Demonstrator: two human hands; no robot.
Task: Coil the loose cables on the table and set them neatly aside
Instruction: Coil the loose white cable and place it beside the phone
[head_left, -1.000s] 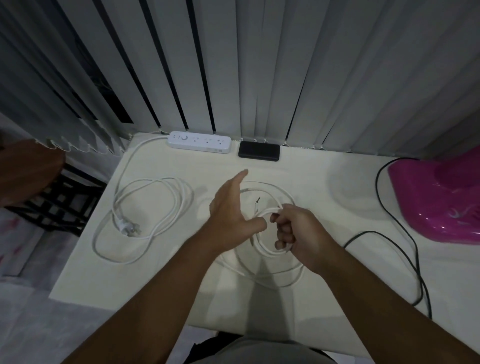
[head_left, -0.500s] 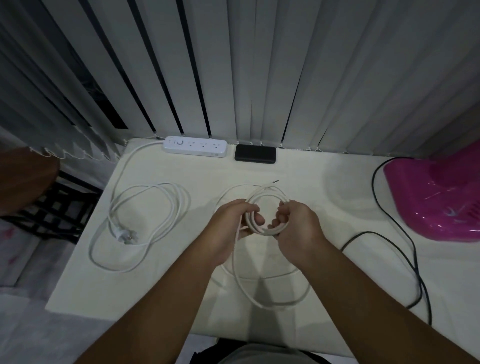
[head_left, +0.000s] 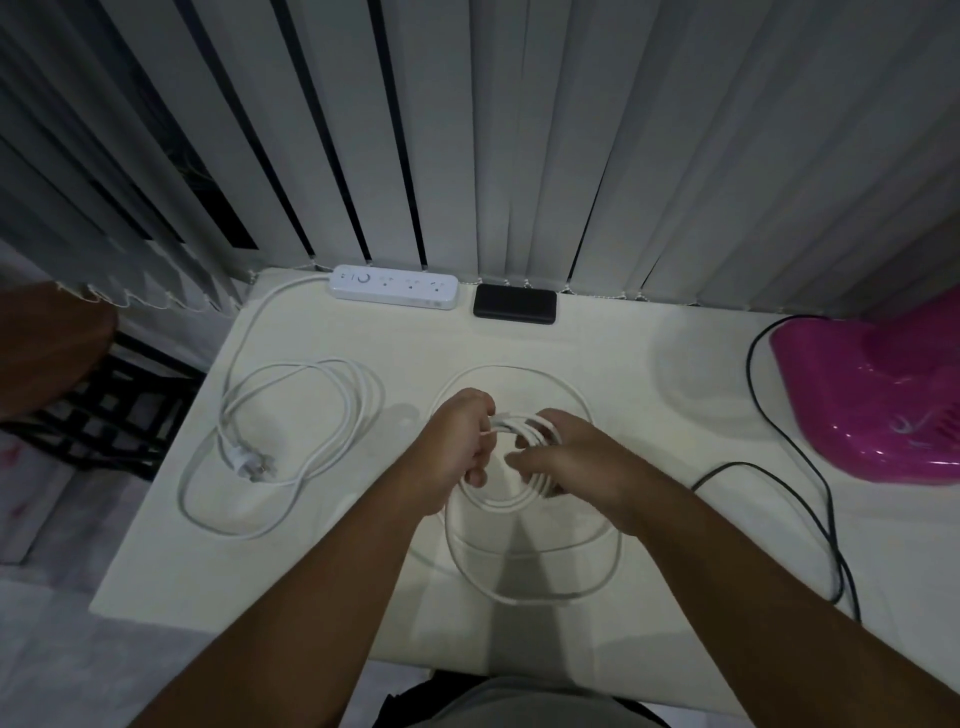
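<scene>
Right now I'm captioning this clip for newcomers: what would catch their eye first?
Both hands, left hand and right hand, grip a half-wound white cable at the table's centre. A glossy pink object glows at the right edge. A power strip sits at the back, its cord looped loosely on the left.

Along the far edge of my table (head_left: 597, 353) a white power strip (head_left: 395, 281) lies flat, and just to its right is a flat black rectangular device (head_left: 515, 307); the two are near each other but not touching. A glossy pink plastic object (head_left: 878, 400) fills the far right corner and runs out of view. Grey vertical blinds (head_left: 519, 130) hang behind the far edge. Past the left edge I see a round brown wooden surface (head_left: 47, 343) on a black frame (head_left: 119, 410).
</scene>
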